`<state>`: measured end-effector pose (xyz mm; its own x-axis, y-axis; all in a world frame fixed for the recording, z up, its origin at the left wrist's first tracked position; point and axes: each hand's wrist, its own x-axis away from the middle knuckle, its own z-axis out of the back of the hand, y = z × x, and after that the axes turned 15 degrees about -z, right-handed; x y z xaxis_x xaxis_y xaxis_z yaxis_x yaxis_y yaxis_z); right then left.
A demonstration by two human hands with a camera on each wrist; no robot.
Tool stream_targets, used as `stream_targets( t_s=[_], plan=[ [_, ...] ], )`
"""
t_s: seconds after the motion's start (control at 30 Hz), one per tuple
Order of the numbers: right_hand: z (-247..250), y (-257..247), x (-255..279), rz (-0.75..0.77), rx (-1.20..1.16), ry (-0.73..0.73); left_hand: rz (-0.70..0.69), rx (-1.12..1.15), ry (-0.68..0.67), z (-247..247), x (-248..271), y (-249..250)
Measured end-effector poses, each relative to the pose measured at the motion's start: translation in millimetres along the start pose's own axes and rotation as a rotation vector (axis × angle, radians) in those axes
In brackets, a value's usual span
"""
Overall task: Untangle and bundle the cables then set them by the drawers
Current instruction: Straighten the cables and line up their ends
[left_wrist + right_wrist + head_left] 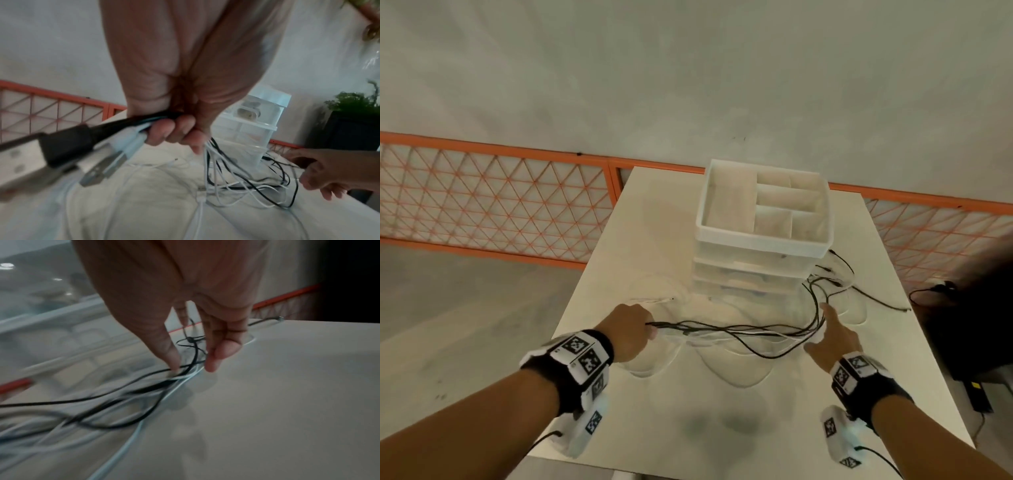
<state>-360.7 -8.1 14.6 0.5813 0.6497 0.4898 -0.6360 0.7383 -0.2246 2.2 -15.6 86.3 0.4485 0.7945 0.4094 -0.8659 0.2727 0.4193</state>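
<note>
A tangle of black and white cables [739,337] lies on the white table [722,411] in front of the clear plastic drawers [753,270]. My left hand [642,329] grips one end of the bunch in a fist. In the left wrist view its fingers [174,129] curl round the cords, and the USB plugs [41,154] stick out to the left. My right hand [825,325] is at the other side of the tangle with its index finger straight. In the right wrist view the cables [144,394] run between its thumb and straight fingers [218,353].
More cable ends [859,291] trail to the right of the drawers, towards the table's right edge. An open divided tray [763,205] tops the drawers. An orange mesh fence [500,202] runs behind the table. A black box [969,325] and a plant [353,100] stand at the right.
</note>
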Motion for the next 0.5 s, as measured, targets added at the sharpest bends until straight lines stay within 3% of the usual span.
stream_targets(
  t_s=[0.1, 0.2, 0.27, 0.33, 0.5],
  plan=[
    [-16, -16, 37, 0.126, 0.107, 0.039, -0.017, 0.082, 0.083, 3, -4, 1],
    [-42, -45, 77, 0.384, 0.172, -0.109, -0.095, 0.331, 0.195, 20, -8, 5],
    [-68, -70, 95, 0.456, 0.298, -0.208, -0.157, 0.452, 0.239, 35, -8, 11],
    [-95, -97, 105, 0.422, 0.274, -0.211, -0.199, 0.537, 0.268, 47, -7, 16],
    [-139, -133, 114, 0.178, 0.13, -0.202, -0.245, 0.554, 0.307, 66, -2, 18]
  ],
)
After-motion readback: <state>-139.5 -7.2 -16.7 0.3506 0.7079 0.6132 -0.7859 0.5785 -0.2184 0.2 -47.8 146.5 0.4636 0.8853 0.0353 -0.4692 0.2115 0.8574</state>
